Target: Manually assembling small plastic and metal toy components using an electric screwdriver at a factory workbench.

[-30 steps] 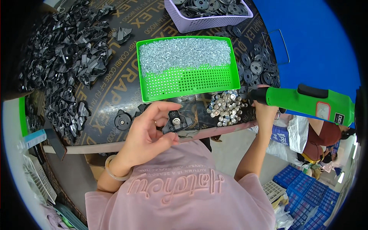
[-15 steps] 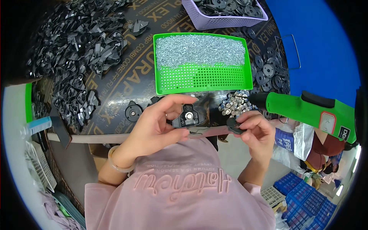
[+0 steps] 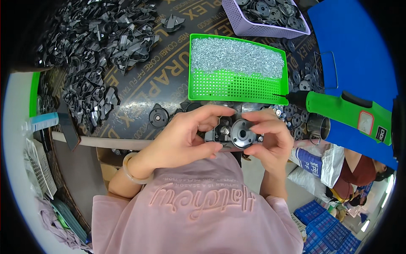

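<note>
My left hand (image 3: 179, 133) pinches a black plastic bracket (image 3: 211, 135) between thumb and fingers, with a silver round metal piece (image 3: 225, 130) at its centre. Between the fingertips and thumb of my right hand (image 3: 275, 137) is a round black disc (image 3: 237, 139) with a hole in its middle. The disc is right up against the bracket and overlaps its right side; whether it is seated on it I cannot tell. Small shiny metal pieces (image 3: 278, 111) lie behind my right hand, mostly hidden by it.
A green basket (image 3: 237, 99) of small silver screws stands beyond my hands. To the right is a green power screwdriver (image 3: 344, 114). Black angular parts (image 3: 101, 51) are heaped at the left; a lilac basket (image 3: 241, 27) holds discs. Another disc-shaped part (image 3: 158, 116) lies near the table edge.
My right hand has moved left and up, bringing the disc against the bracket. My left hand has shifted slightly right with the bracket. The view has shifted a little.
</note>
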